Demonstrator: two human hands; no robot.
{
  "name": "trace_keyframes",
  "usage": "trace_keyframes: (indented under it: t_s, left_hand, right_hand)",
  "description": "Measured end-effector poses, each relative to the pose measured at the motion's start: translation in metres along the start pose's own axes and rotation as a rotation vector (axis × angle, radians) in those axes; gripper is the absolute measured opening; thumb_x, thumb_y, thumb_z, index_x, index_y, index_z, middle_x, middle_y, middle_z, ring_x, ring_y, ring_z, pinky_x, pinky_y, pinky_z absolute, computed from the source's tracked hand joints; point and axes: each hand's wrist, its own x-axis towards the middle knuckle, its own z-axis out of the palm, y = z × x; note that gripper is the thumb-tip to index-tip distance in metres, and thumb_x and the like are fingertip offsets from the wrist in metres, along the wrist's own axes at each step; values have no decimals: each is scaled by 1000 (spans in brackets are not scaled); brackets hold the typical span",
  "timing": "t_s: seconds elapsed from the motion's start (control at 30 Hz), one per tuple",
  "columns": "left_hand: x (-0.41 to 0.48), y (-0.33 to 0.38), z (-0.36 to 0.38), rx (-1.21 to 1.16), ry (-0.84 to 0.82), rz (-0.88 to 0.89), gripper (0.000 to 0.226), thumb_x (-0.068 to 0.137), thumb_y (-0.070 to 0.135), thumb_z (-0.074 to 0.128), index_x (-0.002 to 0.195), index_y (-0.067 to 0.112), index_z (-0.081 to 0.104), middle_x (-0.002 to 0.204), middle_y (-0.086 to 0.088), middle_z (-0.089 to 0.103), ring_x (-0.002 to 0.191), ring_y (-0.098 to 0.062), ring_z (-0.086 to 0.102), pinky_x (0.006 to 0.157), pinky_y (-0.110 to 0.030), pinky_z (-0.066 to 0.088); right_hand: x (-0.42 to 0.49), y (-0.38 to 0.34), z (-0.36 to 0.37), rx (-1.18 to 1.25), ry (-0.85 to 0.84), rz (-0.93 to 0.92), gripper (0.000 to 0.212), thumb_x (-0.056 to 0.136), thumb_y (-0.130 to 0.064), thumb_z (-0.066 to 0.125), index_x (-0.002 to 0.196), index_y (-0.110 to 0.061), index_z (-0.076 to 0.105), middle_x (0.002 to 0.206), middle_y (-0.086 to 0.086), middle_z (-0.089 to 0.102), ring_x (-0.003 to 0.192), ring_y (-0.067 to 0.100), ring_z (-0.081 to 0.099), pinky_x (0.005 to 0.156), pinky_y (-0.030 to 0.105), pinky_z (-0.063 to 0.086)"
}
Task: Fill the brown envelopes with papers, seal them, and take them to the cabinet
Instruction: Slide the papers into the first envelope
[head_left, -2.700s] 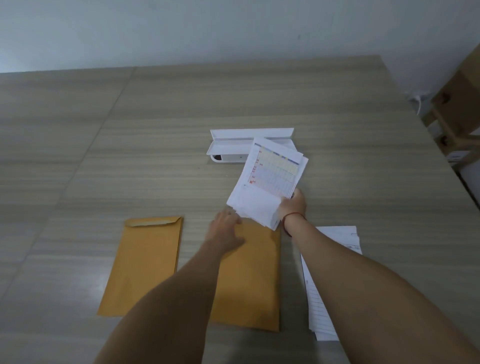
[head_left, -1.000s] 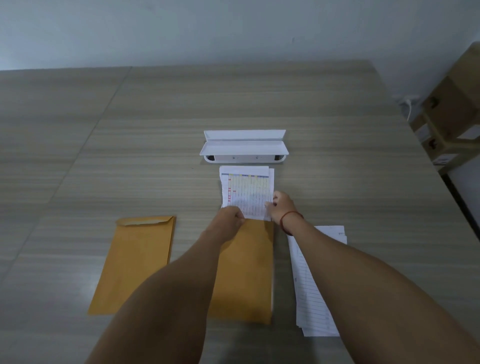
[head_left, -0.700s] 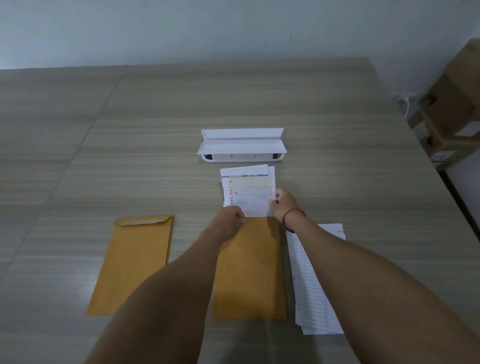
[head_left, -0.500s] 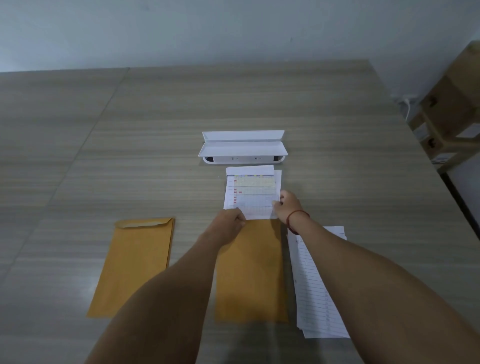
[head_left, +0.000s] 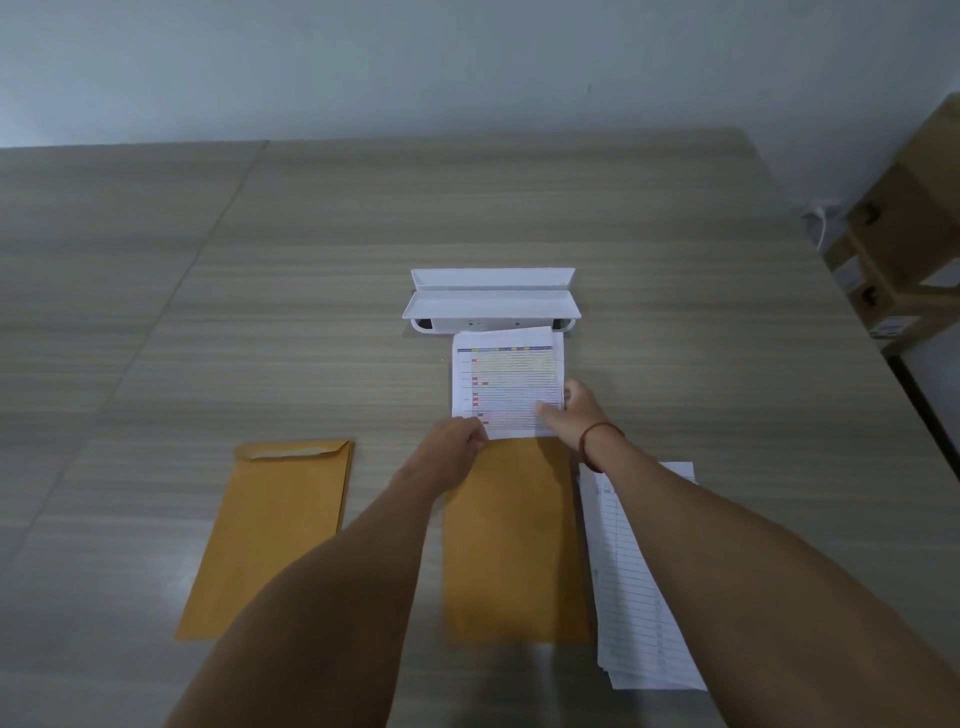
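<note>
Steady now, left grip (head_left: 453, 448) pinching the brown envelope (head_left: 515, 540) mouth, right grip (head_left: 572, 411) grasping the printed papers (head_left: 506, 382): slide them in square!

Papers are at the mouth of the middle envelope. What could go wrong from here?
1. The papers look nearly as wide as the middle envelope; a corner could catch at its mouth by the left hand.
2. The right hand pinches one edge only, so sheets may skew.
3. The right forearm passes over the loose sheets and could drag them.
</note>
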Motion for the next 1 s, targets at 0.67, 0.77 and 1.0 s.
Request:
trace_keyframes:
  t_s: [0.67,0.77,1.0]
  left_hand:
    - [0,11,-1,88,109,-37,19,96,10,45,101,3,62,108,-15,60,107,-29,49,91,-37,40]
    - [-2,15,0,68,137,-18,18,95,6,44,94,2,62,102,-16,60,102,-31,51,87,-38,41]
    - [-1,16,-2,74,80,-28,15,94,10,46,85,10,59,98,-13,63,98,-30,53,82,-32,39]
  right_hand:
    - [0,5,-2,-165,-82,42,41,91,-16,60,130,-8,50,124,7,59,113,24,57,99,37,48]
    - [-1,9,1,-155,-79,50,43,89,-16,65,129,-7,51,124,8,60,114,25,58,96,35,48]
    - [3,-1,-4,64,68,54,35,94,-14,57,128,-5,54,125,10,62,111,24,61,90,29,48]
